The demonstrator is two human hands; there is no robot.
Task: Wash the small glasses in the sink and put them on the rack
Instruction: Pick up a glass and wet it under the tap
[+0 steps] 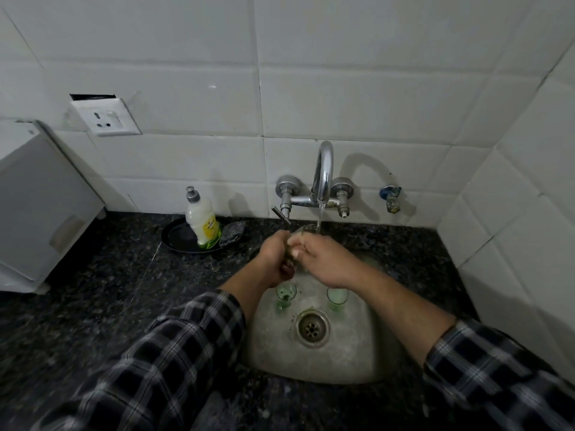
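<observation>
1. Both hands are over the sink's [357, 362] back edge. My left hand [275, 259] and right hand [326, 259] curl round one small glass [303, 230].
2. Its mouth points up into the tap's [323, 172] stream, and its long axis tilts away from me.
3. I'd turn it slowly and keep a firm grip, since it's wet.
4. A second glass [285, 294] and a third glass [337, 298] stand upright beside the drain [312, 328].

The sink [311, 365] is set into the counter [109, 275], with the tap [322, 178] on the wall behind it and the drain [312, 328] in its floor; a left glass [285, 293] and a right glass [337, 298] stand apart just behind the drain. Above them, under the tap, the left hand [275, 259] and right hand [326, 259] meet around a 3rd glass [306, 230]. Left of the tap, a bottle [203, 222] and a scrub pad [231, 233] sit on a plate [177, 241] by the wall.
</observation>
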